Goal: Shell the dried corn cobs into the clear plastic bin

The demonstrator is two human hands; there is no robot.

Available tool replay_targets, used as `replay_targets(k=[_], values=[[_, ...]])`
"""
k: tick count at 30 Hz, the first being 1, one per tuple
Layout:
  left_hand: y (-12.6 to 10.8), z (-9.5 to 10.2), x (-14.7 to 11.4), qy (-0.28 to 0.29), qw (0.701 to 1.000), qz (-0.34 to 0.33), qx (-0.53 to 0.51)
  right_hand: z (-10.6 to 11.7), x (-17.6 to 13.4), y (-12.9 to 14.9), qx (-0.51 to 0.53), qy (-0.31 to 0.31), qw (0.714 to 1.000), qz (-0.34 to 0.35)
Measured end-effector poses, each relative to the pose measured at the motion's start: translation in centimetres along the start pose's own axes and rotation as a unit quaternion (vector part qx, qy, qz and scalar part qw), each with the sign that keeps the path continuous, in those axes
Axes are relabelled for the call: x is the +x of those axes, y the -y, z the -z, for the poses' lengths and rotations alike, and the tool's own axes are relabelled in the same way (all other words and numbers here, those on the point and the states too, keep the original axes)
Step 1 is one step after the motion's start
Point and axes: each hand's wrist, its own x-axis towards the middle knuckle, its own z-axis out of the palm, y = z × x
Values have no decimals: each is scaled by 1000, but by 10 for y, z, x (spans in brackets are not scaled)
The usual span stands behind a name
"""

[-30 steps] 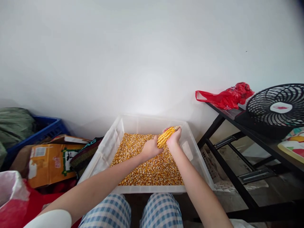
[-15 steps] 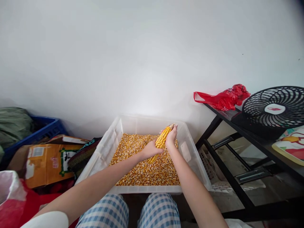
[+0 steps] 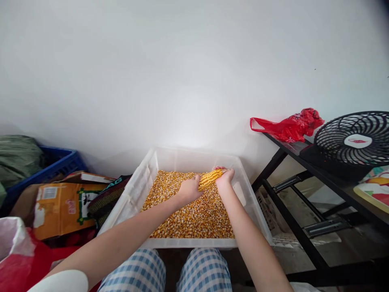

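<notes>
Between my two hands is a yellow corn cob (image 3: 210, 179), held over a translucent plastic bin (image 3: 194, 242). My left hand (image 3: 190, 190) is wrapped round the cob's lower left end. At the upper right, my right hand (image 3: 225, 177) grips the other end, with its fingers partly hidden behind the cob. Kernels still cover the part of the cob that shows. Beneath both hands, loose corn kernels (image 3: 188, 221) lie in a thick layer inside the bin.
Right of the bin stands a black metal-framed table (image 3: 291, 152) bearing a red plastic bag (image 3: 293, 126) and a black fan (image 3: 358, 140). On the left are an orange cardboard box (image 3: 65, 209), a blue crate (image 3: 65, 162) and a dark mesh bag (image 3: 109, 198). A white wall rises behind.
The cob has swung from steeply slanted to nearly level, its right end dropping. My right hand has moved down and slightly right; my left hand has shifted a little with it.
</notes>
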Motion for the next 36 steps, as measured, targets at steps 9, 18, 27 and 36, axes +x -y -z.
replay_targets(k=[9, 18, 27, 36], values=[[-6, -15, -4, 11, 996, 9, -86, -10, -2, -2, -100, 37, 983, 148], [-1, -11, -1, 56, 963, -13, -263, -7, -1, -5, -167, 98, 950, 245], [11, -1, 10, 0, 988, 28, -152, 6, 27, 3, -351, 1, 892, 284], [1, -8, 3, 12, 1000, -1, 2, 11, 27, -23, -80, 49, 995, -12]])
